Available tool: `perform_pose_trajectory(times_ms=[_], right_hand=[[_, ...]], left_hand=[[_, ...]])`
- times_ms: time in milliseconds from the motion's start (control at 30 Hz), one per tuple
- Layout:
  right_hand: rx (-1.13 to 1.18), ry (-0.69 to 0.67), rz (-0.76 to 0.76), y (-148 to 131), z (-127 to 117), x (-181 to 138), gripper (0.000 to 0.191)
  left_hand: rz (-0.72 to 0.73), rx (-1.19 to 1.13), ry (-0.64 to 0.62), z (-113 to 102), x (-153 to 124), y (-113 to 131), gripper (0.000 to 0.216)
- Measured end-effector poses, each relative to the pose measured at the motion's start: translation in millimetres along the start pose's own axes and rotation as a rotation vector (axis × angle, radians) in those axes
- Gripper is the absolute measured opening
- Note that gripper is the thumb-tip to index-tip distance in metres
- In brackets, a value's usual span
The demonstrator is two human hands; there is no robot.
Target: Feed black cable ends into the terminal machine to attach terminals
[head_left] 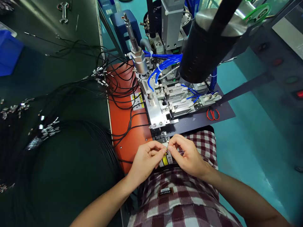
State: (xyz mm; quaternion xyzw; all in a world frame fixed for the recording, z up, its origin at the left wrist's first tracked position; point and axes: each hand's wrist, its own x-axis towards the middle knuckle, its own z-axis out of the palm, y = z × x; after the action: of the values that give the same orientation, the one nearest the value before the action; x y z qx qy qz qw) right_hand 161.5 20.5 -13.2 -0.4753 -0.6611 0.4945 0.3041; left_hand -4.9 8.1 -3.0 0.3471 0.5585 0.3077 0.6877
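Note:
My left hand [149, 157] and my right hand [188, 153] meet just in front of the machine, close to my body. Both are closed in a pinch, thumb against forefinger, with the fingertips almost touching. Whatever lies between them is too small to name; only a thin, pale speck shows there. Right behind the fingertips is the dark metal track [159, 135] at the machine's front. A white and yellow warning label [167, 159] shows below the hands. Black cables [129, 126] run over the orange-red plate [120, 132] into the machine's left side.
The machine [157, 115] carries blue air tubes [170, 61] and a big black cylinder [203, 47] overhead. Red-handled scissors [213, 114] lie at right. On the dark table at left are bundled cables with metal ends [48, 129], a wrench [63, 13] and a blue bin [9, 53].

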Motion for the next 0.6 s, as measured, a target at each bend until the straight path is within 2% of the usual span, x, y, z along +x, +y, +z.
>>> perform_pose_trajectory(times_ms=[167, 233, 467, 600], right_hand=[[0.265, -0.069, 0.226, 9, 4, 4, 0.018], [0.324, -0.074, 0.271, 10, 2, 5, 0.019], [0.143, -0.050, 0.190, 9, -4, 5, 0.016], [0.122, -0.060, 0.151, 7, -3, 7, 0.013]], left_hand=[[-0.024, -0.085, -0.018, -4, 3, -11, 0.028], [-0.030, -0.110, -0.031, -6, 4, -14, 0.027], [-0.041, -0.135, -0.044, -6, 4, -12, 0.027], [-0.039, -0.137, -0.046, -6, 5, -12, 0.026]])
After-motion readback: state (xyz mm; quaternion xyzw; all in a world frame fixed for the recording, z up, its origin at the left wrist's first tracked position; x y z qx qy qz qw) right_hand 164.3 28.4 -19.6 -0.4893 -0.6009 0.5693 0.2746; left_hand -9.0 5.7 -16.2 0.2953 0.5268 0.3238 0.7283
